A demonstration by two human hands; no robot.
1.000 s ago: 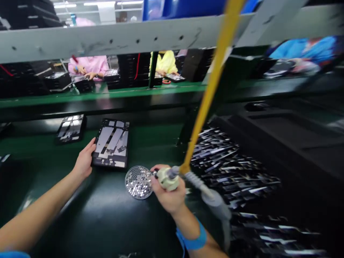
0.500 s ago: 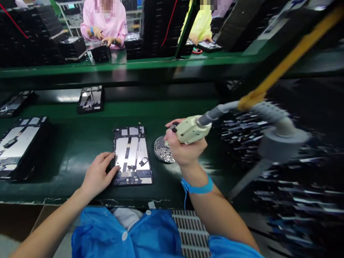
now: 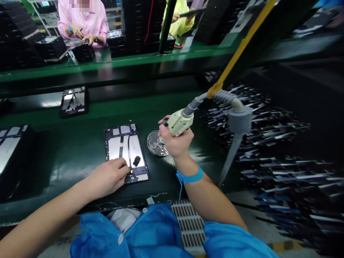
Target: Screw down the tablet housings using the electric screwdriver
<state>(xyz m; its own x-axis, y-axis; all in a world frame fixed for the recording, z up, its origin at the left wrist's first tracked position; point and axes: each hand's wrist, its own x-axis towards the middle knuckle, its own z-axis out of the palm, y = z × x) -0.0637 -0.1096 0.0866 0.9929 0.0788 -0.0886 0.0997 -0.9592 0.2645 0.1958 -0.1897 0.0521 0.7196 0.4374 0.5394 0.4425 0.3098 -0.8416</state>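
Observation:
A black tablet frame with silver panels lies flat on the dark green bench in front of me. My left hand rests on its near left corner, fingers pressing down on it. My right hand grips a cream electric screwdriver that hangs from a grey hose and a yellow cord. The driver's tip points down at a round metal screw dish just right of the frame.
Another frame lies on the belt farther back; a stack of frames sits at the left edge. Rows of dark parts fill the right side. Two people in pink and yellow work across the line.
My view dropped toward my lap. The frame was pulled nearer me, and my left hand slid from its left edge onto its near corner. My right hand holds the driver over the dish.

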